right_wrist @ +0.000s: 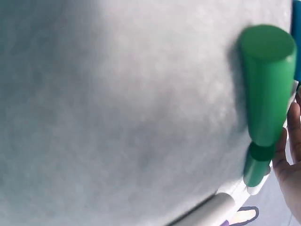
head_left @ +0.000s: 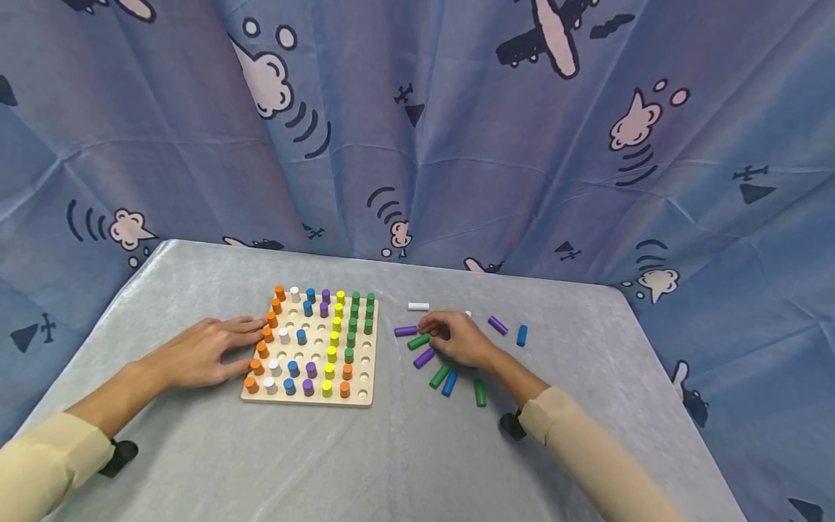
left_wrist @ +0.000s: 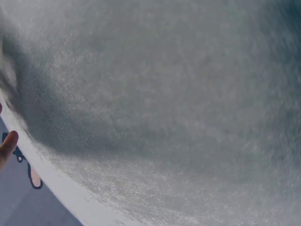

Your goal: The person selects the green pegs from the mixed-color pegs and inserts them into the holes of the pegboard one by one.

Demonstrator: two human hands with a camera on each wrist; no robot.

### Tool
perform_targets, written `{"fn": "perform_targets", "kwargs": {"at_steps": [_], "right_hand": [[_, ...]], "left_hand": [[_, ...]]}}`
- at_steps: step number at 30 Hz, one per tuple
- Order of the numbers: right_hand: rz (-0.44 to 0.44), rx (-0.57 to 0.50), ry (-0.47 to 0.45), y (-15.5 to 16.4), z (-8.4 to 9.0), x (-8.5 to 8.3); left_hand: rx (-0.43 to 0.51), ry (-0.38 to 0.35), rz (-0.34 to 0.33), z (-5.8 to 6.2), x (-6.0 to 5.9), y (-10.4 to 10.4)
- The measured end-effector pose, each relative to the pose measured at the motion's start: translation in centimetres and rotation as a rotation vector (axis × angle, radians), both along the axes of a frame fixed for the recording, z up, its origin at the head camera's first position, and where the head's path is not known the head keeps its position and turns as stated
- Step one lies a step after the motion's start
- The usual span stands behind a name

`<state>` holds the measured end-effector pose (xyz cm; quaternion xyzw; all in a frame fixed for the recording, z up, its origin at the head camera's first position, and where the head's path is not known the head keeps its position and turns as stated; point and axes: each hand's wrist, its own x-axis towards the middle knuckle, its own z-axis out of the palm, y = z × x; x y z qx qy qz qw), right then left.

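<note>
A wooden pegboard (head_left: 362, 377) lies on the grey table, with rows of orange, white, blue, purple, yellow and green pegs standing in it and several holes bare. My left hand (head_left: 202, 351) lies flat on the cloth, its fingertips against the board's left edge. To the right of the board, my right hand (head_left: 457, 337) is over a scatter of loose pegs, fingers curled down onto the end of a green peg (head_left: 417, 341). A purple peg (head_left: 405, 330) lies just beyond it. In the right wrist view a green peg (right_wrist: 268, 84) lies close, the hand's edge (right_wrist: 291, 141) beside it.
More loose pegs lie around the right hand: purple (head_left: 423, 357), green (head_left: 439, 376), blue (head_left: 449, 383), green (head_left: 480, 392), purple (head_left: 498, 325), blue (head_left: 522, 335), white (head_left: 418, 307). A blue patterned curtain (head_left: 457, 145) closes in the table's back and sides.
</note>
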<state>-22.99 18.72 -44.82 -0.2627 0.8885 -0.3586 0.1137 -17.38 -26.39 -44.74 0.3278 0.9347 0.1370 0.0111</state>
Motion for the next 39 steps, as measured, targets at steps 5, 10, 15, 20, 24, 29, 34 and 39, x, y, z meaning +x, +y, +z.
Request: {"fn": "perform_targets", "kwargs": {"at_steps": [5, 10, 15, 20, 24, 29, 34, 39], "right_hand": [[-0.015, 0.009, 0.017, -0.2, -0.2, 0.1], [-0.027, 0.010, 0.004, -0.2, 0.0, 0.1], [-0.032, 0.002, -0.005, -0.2, 0.3, 0.1], [-0.039, -0.017, -0.012, -0.2, 0.6, 0.0], [-0.036, -0.038, 0.011, -0.3, 0.8, 0.0], [-0.041, -0.040, 0.058, -0.7, 1.1, 0.2], [-0.052, -0.028, 0.096, -1.3, 1.3, 0.4], [-0.058, -0.033, 0.109, -2.1, 1.4, 0.5]], "left_hand": [[0.011, 0.015, -0.010, 0.0, 0.0, 0.0], [0.006, 0.015, -0.010, -0.1, 0.0, 0.0], [0.005, 0.012, -0.009, -0.1, -0.1, 0.0], [0.011, 0.012, -0.010, -0.1, -0.1, 0.0], [0.016, 0.007, -0.007, -0.1, 0.0, 0.0], [0.016, 0.009, -0.007, -0.1, 0.0, -0.1], [0.013, 0.009, -0.008, -0.1, 0.0, 0.0], [0.016, 0.001, -0.007, 0.0, 0.0, 0.0]]}}
